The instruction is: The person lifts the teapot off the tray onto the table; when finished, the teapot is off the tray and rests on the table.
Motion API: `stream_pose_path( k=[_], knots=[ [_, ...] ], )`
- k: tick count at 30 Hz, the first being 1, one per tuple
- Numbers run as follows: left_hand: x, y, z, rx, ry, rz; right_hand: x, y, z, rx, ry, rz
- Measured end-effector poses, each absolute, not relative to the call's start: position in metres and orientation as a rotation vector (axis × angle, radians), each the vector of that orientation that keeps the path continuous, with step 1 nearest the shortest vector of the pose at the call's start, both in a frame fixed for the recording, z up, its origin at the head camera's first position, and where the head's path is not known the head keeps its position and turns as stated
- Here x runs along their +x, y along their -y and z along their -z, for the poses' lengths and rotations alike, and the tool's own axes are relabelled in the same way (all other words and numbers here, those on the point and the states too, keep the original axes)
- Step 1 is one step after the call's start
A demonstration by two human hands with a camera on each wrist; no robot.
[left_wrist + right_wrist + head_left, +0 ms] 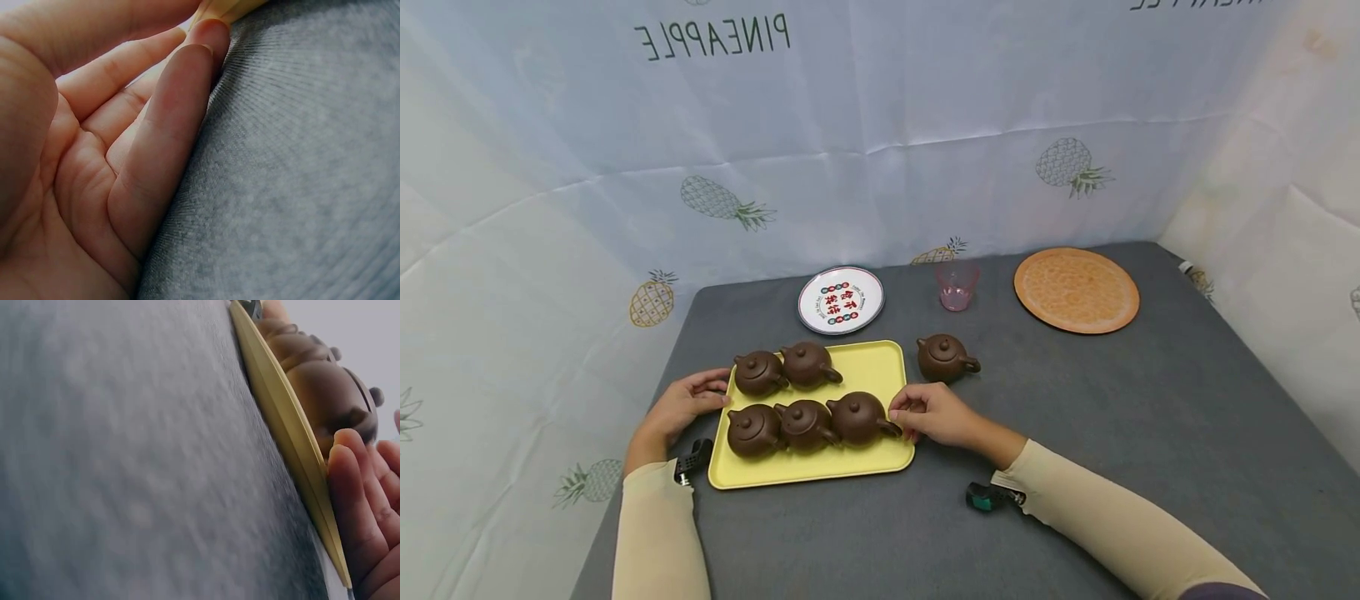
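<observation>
A yellow tray (820, 471) lies on the grey table, with several brown teapots in two rows on it. My left hand (681, 408) rests at the tray's left edge; in the left wrist view its fingertips meet a yellow edge. My right hand (943, 412) is at the tray's right rim, fingers loosely bent, beside the handle of the nearest brown teapot (856, 419). In the right wrist view the fingers (353, 487) touch the rim just below that handle, with the thumb mostly out of frame. Another brown teapot (943, 358) stands on the table, right of the tray.
Behind the tray lies a white plate (816, 304) with red lettering. A pink clear cup (957, 287) stands to its right, and a round orange-brown mat (1075, 292) lies at the back right. A white pineapple-print curtain (887, 192) hangs behind the table.
</observation>
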State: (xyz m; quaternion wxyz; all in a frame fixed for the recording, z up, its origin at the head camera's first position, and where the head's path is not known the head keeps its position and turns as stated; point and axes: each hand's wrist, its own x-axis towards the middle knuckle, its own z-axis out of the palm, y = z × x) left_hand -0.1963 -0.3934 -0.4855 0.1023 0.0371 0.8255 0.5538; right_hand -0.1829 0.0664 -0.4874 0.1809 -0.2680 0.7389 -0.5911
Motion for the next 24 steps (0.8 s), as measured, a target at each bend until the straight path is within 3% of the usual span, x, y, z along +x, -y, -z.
stream_pose_path(
  k=[24],
  knots=[
    [-0.1951, 0.3917, 0.4839, 0.085, -2.425, -1.647, -0.1758, -0.0616, 0.4844, -0.771, -2.158, 1.518]
  ],
)
